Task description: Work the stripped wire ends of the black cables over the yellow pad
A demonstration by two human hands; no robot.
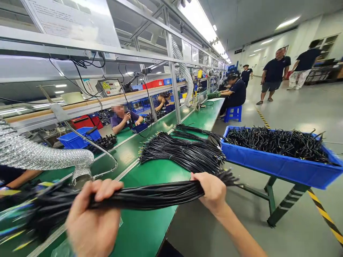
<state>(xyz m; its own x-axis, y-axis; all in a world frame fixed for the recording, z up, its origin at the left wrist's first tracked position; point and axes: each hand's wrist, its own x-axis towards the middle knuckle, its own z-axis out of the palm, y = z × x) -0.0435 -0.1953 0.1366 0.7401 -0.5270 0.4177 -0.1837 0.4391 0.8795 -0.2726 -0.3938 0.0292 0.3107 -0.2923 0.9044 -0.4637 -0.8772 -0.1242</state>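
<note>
A long bundle of black cables stretches between my two hands above the green workbench. My left hand is wrapped round it towards the left, where the bundle fans out into blurred ends with yellow, blue and green tips. Near the other end my right hand grips it, with short dark ends sticking out beyond the fingers. Just behind the held bundle, a large pile of black cables lies on the green bench top. A smaller bunch of cables rests behind that pile.
To the right, a blue bin full of black cables stands on a green stand. A silver duct hose hangs at the left. Several people sit along the line; others walk in the aisle. Metal frame posts rise behind the bench.
</note>
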